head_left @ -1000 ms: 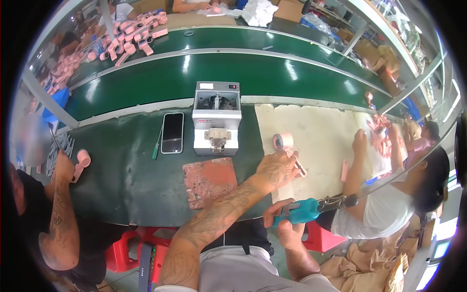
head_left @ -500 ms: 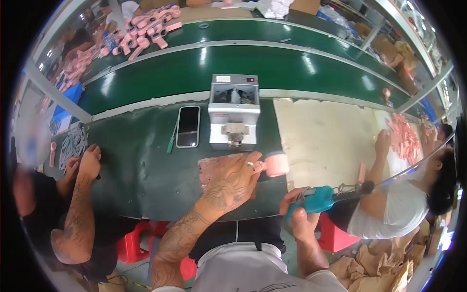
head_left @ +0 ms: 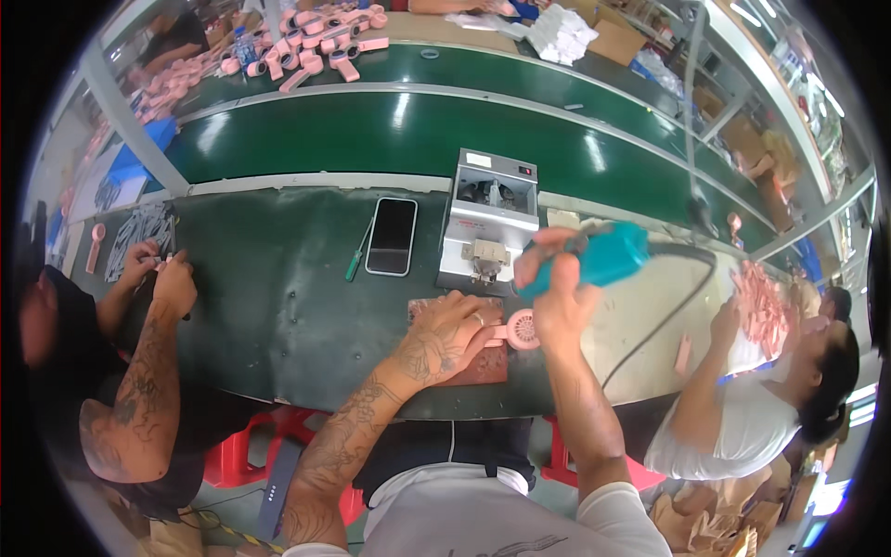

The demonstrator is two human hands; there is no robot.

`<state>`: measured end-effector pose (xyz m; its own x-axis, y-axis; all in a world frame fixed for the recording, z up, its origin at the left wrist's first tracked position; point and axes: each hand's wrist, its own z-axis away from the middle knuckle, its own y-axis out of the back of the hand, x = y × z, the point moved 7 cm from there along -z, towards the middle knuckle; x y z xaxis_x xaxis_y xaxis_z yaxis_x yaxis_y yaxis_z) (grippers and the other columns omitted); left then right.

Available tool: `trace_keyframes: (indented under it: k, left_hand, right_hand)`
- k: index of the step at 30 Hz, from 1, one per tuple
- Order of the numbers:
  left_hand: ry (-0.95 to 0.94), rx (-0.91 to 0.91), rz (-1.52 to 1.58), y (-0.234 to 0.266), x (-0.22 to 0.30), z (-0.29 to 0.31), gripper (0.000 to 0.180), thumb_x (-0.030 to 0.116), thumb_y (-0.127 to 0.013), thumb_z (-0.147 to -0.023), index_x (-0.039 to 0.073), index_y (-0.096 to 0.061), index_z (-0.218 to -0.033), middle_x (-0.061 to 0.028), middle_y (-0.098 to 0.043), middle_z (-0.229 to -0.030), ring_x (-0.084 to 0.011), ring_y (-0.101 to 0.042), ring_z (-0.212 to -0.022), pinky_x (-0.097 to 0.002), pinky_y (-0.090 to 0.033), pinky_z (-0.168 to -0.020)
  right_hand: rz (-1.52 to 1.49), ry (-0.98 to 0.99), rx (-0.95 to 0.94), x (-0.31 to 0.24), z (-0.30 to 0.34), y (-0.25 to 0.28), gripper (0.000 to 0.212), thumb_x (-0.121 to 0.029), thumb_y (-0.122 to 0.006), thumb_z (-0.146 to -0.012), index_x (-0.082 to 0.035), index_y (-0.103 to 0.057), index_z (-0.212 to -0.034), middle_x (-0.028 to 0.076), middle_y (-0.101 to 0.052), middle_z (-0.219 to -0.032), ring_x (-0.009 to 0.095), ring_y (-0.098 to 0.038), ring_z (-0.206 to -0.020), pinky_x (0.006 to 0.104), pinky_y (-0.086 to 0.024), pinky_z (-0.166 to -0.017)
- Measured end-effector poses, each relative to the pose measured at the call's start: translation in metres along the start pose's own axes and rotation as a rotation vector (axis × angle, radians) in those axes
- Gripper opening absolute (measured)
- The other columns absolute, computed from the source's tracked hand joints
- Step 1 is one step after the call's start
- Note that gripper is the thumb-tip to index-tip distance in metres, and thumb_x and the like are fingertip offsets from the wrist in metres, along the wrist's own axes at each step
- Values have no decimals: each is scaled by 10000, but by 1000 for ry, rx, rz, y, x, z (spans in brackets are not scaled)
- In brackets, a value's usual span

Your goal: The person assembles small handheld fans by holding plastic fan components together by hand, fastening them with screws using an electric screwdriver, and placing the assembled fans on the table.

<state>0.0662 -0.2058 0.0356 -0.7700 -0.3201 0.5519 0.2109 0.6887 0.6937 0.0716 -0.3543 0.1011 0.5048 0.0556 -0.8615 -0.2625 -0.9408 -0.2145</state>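
My left hand (head_left: 444,336) is closed round the handle of a small pink handheld fan (head_left: 523,330), against a worn reddish pad (head_left: 484,369). The fan's round slotted grille faces up. My right hand (head_left: 564,302) grips a teal electric screwdriver (head_left: 613,257), with a dark cable running from its rear. It is raised and tilted at the right front of a grey screw feeder (head_left: 487,218), just above and right of the fan. The screwdriver's tip is hidden or blurred, so whether it touches anything cannot be told.
Left of the feeder lie a phone (head_left: 392,237) and a green-handled screwdriver (head_left: 359,251). Beyond runs a green conveyor (head_left: 316,139), with pink fans (head_left: 320,42) heaped at its far side. Co-workers sit on both sides; pink parts (head_left: 763,306) pile at the right.
My right hand has lifted the electric screwdriver from near the table's front edge, forward to beside the feeder. The fan in my left hand has turned grille up. The whole view has shifted slightly.
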Motion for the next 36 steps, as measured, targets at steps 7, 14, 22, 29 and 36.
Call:
trace_keyframes:
  k: [7,14,22,29,36]
  left_hand:
    - [-54,87,-26,0,-1,15,391,317,-770,-894,46,-703,-1168,-106,-675,-1109,-310,-627,-1016,-440,-521,-915]
    - [9,108,-27,-5,-8,15,420,343,-764,-893,48,-701,-1186,-112,-665,-1079,-317,-621,-1012,-443,-526,-897]
    - [42,76,-24,-5,-9,10,391,355,-763,-891,74,-699,-1156,-102,-647,-1032,-312,-617,-978,-445,-536,-850]
    - [5,139,-70,-4,-8,13,388,353,-771,-886,57,-695,-1125,-107,-651,-1028,-322,-630,-997,-453,-542,-844]
    - [66,50,-41,-8,-10,16,399,362,-779,-885,45,-690,-1110,-121,-660,-1097,-342,-632,-1037,-472,-532,-894]
  right_hand:
    - [152,-8,-52,34,-25,-25,343,-342,-643,-1041,0,-627,-1065,18,-640,-709,108,-577,-662,284,-455,-629]
    - [167,-50,-112,45,-23,-26,399,-402,-624,-1054,-5,-580,-1065,50,-578,-733,156,-575,-653,306,-476,-603]
    - [101,-171,-26,13,13,6,439,-389,-714,-991,27,-613,-1089,47,-624,-726,124,-591,-651,262,-459,-586]
    - [134,-215,-64,12,16,-1,523,-455,-684,-1006,46,-565,-1098,66,-557,-724,170,-566,-653,329,-467,-601]
    - [86,-235,-89,29,22,5,359,-306,-711,-1000,29,-616,-1087,33,-632,-754,115,-594,-685,263,-474,-625]
